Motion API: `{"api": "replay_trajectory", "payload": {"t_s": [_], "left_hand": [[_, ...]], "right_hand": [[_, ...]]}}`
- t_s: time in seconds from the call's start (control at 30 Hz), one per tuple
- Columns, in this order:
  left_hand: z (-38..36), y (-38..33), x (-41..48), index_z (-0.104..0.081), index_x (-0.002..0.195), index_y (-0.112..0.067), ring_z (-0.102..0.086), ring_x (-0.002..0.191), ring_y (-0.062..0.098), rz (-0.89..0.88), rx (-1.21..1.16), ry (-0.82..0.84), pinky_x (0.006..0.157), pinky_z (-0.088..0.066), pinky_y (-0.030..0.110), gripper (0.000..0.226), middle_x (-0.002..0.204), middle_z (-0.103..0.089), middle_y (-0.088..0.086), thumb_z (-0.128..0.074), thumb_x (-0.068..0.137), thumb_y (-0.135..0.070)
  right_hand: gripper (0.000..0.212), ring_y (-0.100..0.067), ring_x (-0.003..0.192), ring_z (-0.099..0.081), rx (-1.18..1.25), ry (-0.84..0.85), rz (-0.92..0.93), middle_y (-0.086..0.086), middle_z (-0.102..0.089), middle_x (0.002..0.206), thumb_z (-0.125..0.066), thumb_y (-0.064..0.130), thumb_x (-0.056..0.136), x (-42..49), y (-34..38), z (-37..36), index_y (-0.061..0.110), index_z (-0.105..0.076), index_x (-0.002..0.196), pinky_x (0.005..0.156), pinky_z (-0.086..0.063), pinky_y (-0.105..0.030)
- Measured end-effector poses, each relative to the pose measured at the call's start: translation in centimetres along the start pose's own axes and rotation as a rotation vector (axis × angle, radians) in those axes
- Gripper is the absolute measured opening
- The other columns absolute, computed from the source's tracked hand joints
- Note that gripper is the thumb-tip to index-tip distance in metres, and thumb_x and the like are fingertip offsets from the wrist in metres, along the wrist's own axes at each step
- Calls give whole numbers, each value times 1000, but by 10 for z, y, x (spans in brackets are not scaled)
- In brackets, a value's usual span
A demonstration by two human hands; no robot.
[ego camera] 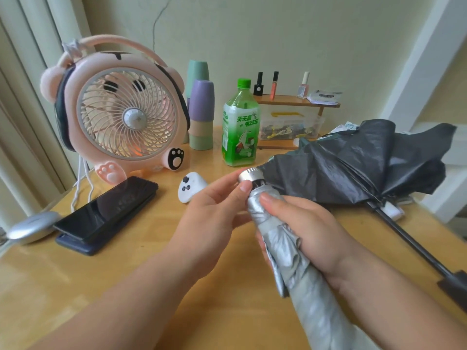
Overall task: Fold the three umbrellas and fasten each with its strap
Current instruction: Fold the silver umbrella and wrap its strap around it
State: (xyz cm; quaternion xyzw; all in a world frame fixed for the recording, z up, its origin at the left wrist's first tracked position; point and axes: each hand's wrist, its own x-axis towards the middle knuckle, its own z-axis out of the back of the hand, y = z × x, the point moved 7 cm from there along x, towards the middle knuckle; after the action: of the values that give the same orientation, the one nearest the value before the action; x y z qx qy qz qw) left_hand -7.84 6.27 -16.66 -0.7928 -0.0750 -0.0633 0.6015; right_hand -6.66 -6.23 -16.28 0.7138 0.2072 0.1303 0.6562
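Centre-front, above the wooden table (pixel 151 274): silver umbrella (pixel 298 269), compact type, collapsed. Canopy fabric is matte silver-grey, gathered loosely round the shaft, with pleats still bulging and one flap hanging free on its left side. The tip points away from the person and ends in a polished metal cap (pixel 249 174) over a black collar. No fastened strap can be seen round it.

Left hand (pixel 212 218): thumb and fingertips pinch the metal cap, fingers curled.

Right hand (pixel 310 231): wrapped round the gathered canopy just below the collar, thumb on top.

Right side of the table: black umbrella (pixel 353 162), lying down and half collapsed. Its dark canopy is crumpled and billowing, with ribs showing. A black shaft (pixel 409 238) runs toward the near right edge and ends in a dark handle (pixel 454 286). The canopy lies just behind the silver cap; whether they touch cannot be told.

Other items on the table:
- pink bear-shaped desk fan (pixel 121 114), far left
- stacked pastel cups (pixel 201 114)
- green tea bottle (pixel 240 130)
- black phone (pixel 108 205) lying on a dark case
- small white remote (pixel 190 186)
- low wooden shelf (pixel 290 100) holding nail-polish bottles
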Motion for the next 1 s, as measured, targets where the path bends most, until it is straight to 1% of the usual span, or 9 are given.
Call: {"api": "replay_trajectory", "payload": {"t_s": [0.1,0.17,0.27,0.33,0.4,0.6,0.8,0.87,1.0], "left_hand": [[-16,22,-6,-43,149,-21,-73,81,17,102,-92,228,63,-52,19,43,130,-64,24,-43,107,-27],[-17,42,-15,-33,154,-2,-72,102,27,158,-114,270,67,-50,12,57,142,-51,34,-50,107,-30],[-46,44,-42,-55,134,-25,-71,81,32,448,77,491,60,-58,33,58,94,-72,12,-77,83,-40],[-46,43,-44,-56,116,-20,-58,52,27,443,176,413,41,-47,27,49,70,-64,10,-79,78,-40],[-40,42,-32,-53,108,-11,-42,41,20,350,156,247,38,-32,21,54,61,-57,9,-83,72,-37],[-39,35,-27,-60,85,-14,-42,42,17,274,240,161,41,-33,22,29,57,-54,4,-81,65,-18],[-37,38,-31,-50,69,-14,-27,41,14,398,117,219,42,-20,17,16,55,-36,7,-64,66,-6],[-35,37,-32,-52,71,-11,-23,40,11,489,47,310,42,-15,14,13,58,-34,6,-62,66,-6],[-15,35,-30,-62,91,-1,-23,36,6,661,-78,479,39,-14,9,27,61,-41,8,-66,66,-10]], "right_hand": [[33,-27,59,-65,221,-135,-4,-20,-67,74,-59,31,101,11,-2,12,0,-70,92,57,-56,-33],[37,-31,69,-67,357,-277,3,-21,-67,78,-60,34,102,17,-5,28,-2,-67,104,69,-60,-45],[36,-30,72,-67,462,-455,92,-13,-68,72,-63,35,101,20,-5,49,0,-65,107,79,-59,-53],[32,-28,71,-67,468,-458,159,-12,-68,72,-66,32,98,22,-3,52,1,-64,104,78,-59,-49],[32,-31,75,-66,418,-348,159,-18,-65,80,-72,29,91,23,-4,43,0,-64,100,76,-57,-48],[12,-25,66,-63,326,-159,117,-13,-61,74,-74,14,86,18,-8,16,8,-63,89,64,-54,-36],[8,-23,72,-64,239,-133,49,-9,-66,77,-70,17,95,15,-17,6,12,-66,89,72,-51,-38],[21,-26,86,-65,179,-72,21,-10,-69,88,-77,29,88,15,-16,8,13,-68,99,82,-48,-44],[86,-29,107,-60,200,162,-59,-14,-67,115,-84,65,61,19,0,26,12,-65,126,95,-47,-52]]}}
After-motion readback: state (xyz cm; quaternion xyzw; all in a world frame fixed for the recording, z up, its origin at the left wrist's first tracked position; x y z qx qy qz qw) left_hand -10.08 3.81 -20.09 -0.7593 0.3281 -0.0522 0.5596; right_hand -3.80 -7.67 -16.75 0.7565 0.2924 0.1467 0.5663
